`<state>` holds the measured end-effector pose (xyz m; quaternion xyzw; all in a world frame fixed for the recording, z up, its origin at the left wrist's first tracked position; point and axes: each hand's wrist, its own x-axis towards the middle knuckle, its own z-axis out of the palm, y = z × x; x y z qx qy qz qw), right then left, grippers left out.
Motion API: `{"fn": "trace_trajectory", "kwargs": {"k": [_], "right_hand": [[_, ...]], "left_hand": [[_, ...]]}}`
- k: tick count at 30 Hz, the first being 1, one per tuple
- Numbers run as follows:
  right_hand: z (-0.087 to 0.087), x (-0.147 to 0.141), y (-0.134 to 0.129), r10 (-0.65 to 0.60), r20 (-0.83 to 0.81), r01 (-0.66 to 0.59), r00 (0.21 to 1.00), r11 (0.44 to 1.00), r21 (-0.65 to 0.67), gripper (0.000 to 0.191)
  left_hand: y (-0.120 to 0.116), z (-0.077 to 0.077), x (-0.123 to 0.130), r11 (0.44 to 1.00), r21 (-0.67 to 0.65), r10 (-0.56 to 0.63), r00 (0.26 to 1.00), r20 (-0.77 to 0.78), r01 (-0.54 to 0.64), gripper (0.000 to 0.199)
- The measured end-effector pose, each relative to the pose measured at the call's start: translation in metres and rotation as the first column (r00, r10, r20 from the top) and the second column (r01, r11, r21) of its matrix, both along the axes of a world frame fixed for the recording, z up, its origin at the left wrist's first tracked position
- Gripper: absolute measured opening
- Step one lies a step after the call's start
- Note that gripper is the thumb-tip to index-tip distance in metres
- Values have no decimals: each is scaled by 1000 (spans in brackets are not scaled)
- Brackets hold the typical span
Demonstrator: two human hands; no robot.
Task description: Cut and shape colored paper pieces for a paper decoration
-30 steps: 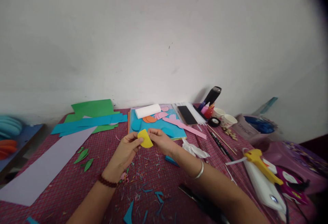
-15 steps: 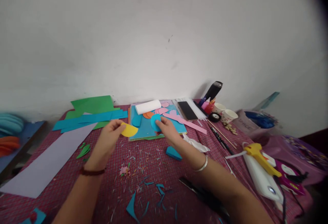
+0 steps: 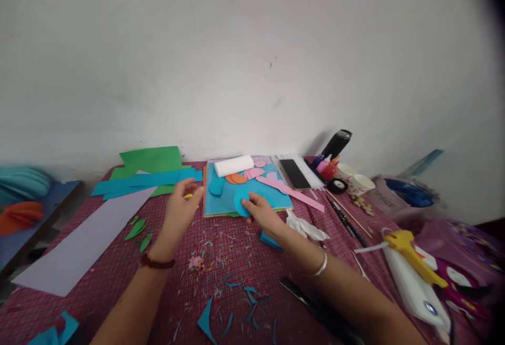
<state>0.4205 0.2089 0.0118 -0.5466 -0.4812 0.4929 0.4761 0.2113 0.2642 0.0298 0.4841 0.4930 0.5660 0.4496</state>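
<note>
Under everything, the worktop [image 3: 100, 282] is carrying a red checked cloth, and a long lilac sheet [image 3: 87, 242] is slanting across it toward 9 o'clock. Green sheets [image 3: 150, 156] are lying at 10 o'clock, a blue stack of sheets [image 3: 219, 205] is sitting at 12, and a yellow glue gun [image 3: 412, 261] is resting near 4. The right hand [image 3: 265, 215] is closing narrowly, pinching the edge of a blue paper disc [image 3: 240, 201] between thumb and fingers, over the near edge of the stack. The left hand [image 3: 180, 209] is hanging at about 10 o'clock with thumb and fingers apart; a yellow piece [image 3: 188, 196] is showing just beside them — too hidden to tell whether they are touching it. The step in hand is seemingly one of handling cut shapes singly, and moving this disc is likely calling for a light, flat pinch — thin paper is creasing easily. Small leaf shapes [image 3: 135, 229] are lying at 9 o'clock, while blue trimmings [image 3: 205, 320] are scattering toward 6.
</note>
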Motion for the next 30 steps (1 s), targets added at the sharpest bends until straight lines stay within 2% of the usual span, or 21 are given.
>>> {"fn": "trace_trajectory", "kwargs": {"k": [1,2,3,5,6,8,10,11,12,14,17,20,23,26,30], "right_hand": [[1,-7,0,31,10,-31,999,999,7,26],[2,-15,-1,77,23,-77,997,997,15,23],[3,-23,0,125,49,-126,991,992,23,20],[7,-34,3,196,170,-207,966,977,46,15],[10,-37,6,225,259,-245,939,968,48,14],[16,-35,16,295,473,-343,830,939,14,14],[24,-24,32,360,690,-433,628,898,-75,16],[27,-16,42,253,815,-356,521,932,-61,20],[30,-9,52,158,864,-268,478,963,-28,22],[31,3,70,34,916,-163,399,986,34,25],[27,7,89,-17,956,-125,294,991,55,33],[19,0,100,-5,977,-139,213,990,36,42],[16,-6,107,11,986,-140,167,990,13,45],[16,-8,112,57,988,-142,145,989,-36,39],[16,-12,112,121,982,-166,142,981,-97,27]], "left_hand": [[-8,1,13,984,-95,-134,980,148,149,35],[-17,0,25,934,-182,-241,917,318,308,32],[-24,-2,36,867,-217,-306,822,481,449,31],[-34,-9,51,770,-238,-319,680,660,592,28],[-36,-13,55,754,-244,-298,648,701,610,27],[-36,-20,57,776,-257,-230,638,735,575,23],[-30,-24,55,827,-246,-145,615,775,505,17],[-27,-25,53,846,-243,-105,594,798,475,14],[-24,-26,51,857,-248,-67,574,816,452,14],[-21,-25,47,854,-286,-4,555,832,435,16],[-22,-22,43,823,-331,37,539,841,461,22],[-26,-18,41,799,-317,11,515,857,510,41],[-28,-16,39,794,-287,-21,496,868,536,53],[-29,-16,38,795,-278,-24,485,874,539,55],[-29,-17,39,786,-302,-17,507,862,539,53]]}}
